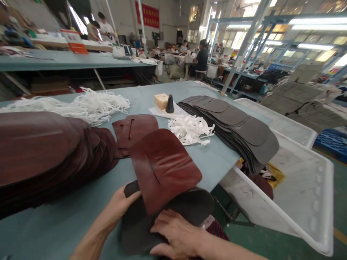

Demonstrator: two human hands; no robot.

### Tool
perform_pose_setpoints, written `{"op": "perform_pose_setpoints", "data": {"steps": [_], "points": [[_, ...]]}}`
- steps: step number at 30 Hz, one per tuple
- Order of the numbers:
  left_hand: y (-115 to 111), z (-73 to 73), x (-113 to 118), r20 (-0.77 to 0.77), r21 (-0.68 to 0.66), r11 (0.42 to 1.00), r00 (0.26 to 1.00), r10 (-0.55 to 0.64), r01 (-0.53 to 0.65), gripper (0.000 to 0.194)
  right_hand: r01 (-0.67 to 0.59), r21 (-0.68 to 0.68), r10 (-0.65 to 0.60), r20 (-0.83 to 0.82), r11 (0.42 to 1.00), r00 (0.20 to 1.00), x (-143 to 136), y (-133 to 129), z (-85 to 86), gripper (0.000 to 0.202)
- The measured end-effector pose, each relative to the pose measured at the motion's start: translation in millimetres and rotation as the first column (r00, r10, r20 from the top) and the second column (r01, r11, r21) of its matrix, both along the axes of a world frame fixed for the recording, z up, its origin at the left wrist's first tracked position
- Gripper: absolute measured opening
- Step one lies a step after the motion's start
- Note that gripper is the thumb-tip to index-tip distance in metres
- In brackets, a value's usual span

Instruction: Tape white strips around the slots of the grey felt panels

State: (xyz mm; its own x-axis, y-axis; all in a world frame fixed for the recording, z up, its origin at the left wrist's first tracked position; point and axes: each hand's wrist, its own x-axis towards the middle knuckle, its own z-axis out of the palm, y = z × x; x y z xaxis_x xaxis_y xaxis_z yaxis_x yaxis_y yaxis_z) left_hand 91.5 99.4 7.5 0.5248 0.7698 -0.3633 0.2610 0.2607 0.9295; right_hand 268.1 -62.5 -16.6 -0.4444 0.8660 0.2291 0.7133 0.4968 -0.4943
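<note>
At the near table edge, my left hand (126, 202) grips the left edge of a dark grey sheet piece (135, 231), thumb on top and fingers hidden beneath. My right hand (173, 231) lies on the same sheet, fingers bent a little and thumb apart. A reddish-brown leather piece (168, 159) with a narrow slit rests partly over the grey sheet, just beyond both hands. Behind it lies another brown leather piece (138, 128) with cut slots. To the left is a thick stack of brown leather pieces (35, 148).
White strips lie in a large heap (67, 104) and a small pile (191, 128). A yellowish block (161, 101) and a black cone (170, 104) stand on a white sheet. Grey pieces (235, 122) are stacked at right, overhanging a white bin (300, 187). People sit and stand farther back.
</note>
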Motion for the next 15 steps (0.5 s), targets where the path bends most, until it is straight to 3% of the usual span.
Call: {"op": "perform_pose_setpoints", "data": {"steps": [2,4,6,7,9,11,13,15], "points": [[0,-9.1,-4,-0.078,0.037,0.999,0.996,0.041,-0.038,0.054,0.008,0.124,0.003,-0.086,0.992,0.996,12,-4,27.3,0.035],[-1,-15.6,-6,-0.079,0.056,0.997,0.995,0.059,-0.054,0.050,0.105,0.316,-0.055,-0.165,0.943,0.985,27,-7,58.9,0.026],[-1,-18.2,-6,-0.060,0.082,0.995,0.997,0.055,-0.050,0.046,0.310,0.428,-0.247,-0.197,0.849,0.949,46,-1,83.6,0.034],[-2,-18.5,-5,-0.050,0.096,0.994,0.997,0.052,-0.047,0.044,0.401,0.418,-0.362,-0.171,0.815,0.916,56,6,90.2,0.044],[-3,-18.5,-5,-0.036,0.115,0.992,0.998,0.051,-0.047,0.042,0.540,0.312,-0.554,-0.050,0.782,0.831,79,27,89.5,0.055],[-6,-19.6,-7,-0.033,0.123,0.991,0.998,0.050,-0.045,0.041,0.596,0.234,-0.629,0.101,0.768,0.771,99,50,74.8,0.059],[-10,-23.0,-11,-0.043,0.133,0.990,0.998,0.043,-0.037,0.042,0.553,0.179,-0.580,0.210,0.814,0.787,113,69,56.6,0.062],[-13,-29.0,-18,-0.062,0.158,0.987,0.998,0.032,-0.022,0.044,0.451,0.140,-0.472,0.207,0.881,0.857,117,78,44.8,0.052]]}}
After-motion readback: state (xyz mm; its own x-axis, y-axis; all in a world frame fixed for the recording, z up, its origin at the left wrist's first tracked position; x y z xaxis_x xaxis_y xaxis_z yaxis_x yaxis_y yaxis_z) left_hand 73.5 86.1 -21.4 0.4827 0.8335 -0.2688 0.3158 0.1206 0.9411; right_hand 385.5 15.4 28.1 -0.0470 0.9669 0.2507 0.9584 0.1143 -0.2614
